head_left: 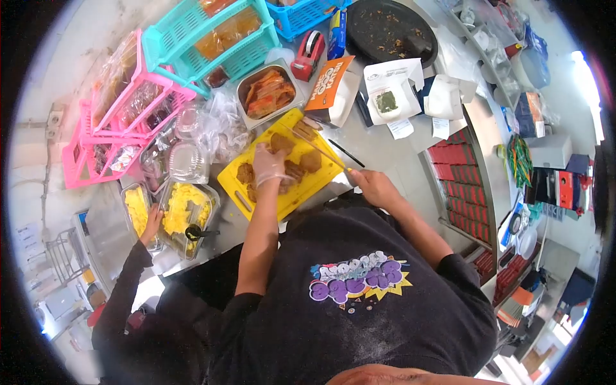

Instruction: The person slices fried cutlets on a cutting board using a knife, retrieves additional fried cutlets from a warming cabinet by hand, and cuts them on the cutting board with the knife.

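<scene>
My left hand point(269, 165), in a clear plastic glove, is over a yellow cutting board point(308, 122), its fingers bent against a brown breaded piece point(281, 142). More brown pieces point(310, 161) lie around it, and sliced ones point(307, 130) are at the board's top corner. My bare right hand point(378, 188) is closed round the handle of a long knife point(321, 149). The blade slants across the board toward the sliced pieces. Just past the board is a metal tray point(292, 106) of reddish-orange food.
Left of me, another person's hand point(153, 224) touches containers of yellow food point(183, 212). Clear plastic boxes point(188, 160), pink baskets point(96, 138) and a teal basket point(170, 48) crowd the far left. Beyond the board stand an orange-and-white box point(332, 90), open cartons point(391, 83) and a black round pan point(391, 32).
</scene>
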Available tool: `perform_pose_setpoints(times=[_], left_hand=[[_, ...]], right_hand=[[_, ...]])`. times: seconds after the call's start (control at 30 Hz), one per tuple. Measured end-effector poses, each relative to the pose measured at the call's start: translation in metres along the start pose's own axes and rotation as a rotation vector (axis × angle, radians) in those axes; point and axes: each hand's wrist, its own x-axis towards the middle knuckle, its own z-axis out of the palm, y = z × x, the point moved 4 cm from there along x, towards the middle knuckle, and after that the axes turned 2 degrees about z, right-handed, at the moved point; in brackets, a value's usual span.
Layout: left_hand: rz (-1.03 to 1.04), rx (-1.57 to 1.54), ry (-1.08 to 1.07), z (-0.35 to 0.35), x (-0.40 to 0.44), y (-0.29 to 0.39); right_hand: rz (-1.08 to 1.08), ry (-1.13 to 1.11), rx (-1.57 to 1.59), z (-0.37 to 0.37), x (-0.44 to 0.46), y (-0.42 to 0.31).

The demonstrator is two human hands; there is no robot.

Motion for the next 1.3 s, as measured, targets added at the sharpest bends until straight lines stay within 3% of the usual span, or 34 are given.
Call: perform_pose_setpoints(times=[0.07,0.17,0.57,0.73,0.83,0.9,1.1,1.2,1.3], left_hand=[[0.134,0.182,0.114,-0.001,-0.013,0.005],[-0.046,0.117,-0.129,-0.013,-0.026,0.028],[0.256,0.123,0.160,0.019,-0.026,-0.010],[0.195,0.101,0.108,0.017,-0.021,-0.008],[0.138,0.114,0.070,0.020,-0.019,-0.010],[0.131,0.118,0.059,0.020,-0.026,-0.008],[0.151,0.222,0.046,0.019,-0.028,-0.004],[0.126,0.157,0.051,0.023,-0.028,-0.010],[0.110,0.141,0.075,0.025,-0.027,-0.007]], right_hand=[[-0.005,-0.007,-0.031,0.007,0.006,0.004],[-0.027,-0.027,-0.057,0.014,0.009,-0.008],[-0.090,-0.114,-0.394,-0.007,0.027,-0.027],[-0.015,-0.201,-0.457,-0.003,0.047,-0.034],[-0.323,-0.133,-0.496,0.035,0.092,-0.017],[-0.167,-0.195,-0.455,0.054,0.127,-0.033],[-0.146,-0.232,-0.292,0.022,0.119,-0.060],[-0.225,-0.165,-0.368,0.007,0.090,-0.057],[-0.457,-0.200,-0.614,0.004,0.075,-0.043]])
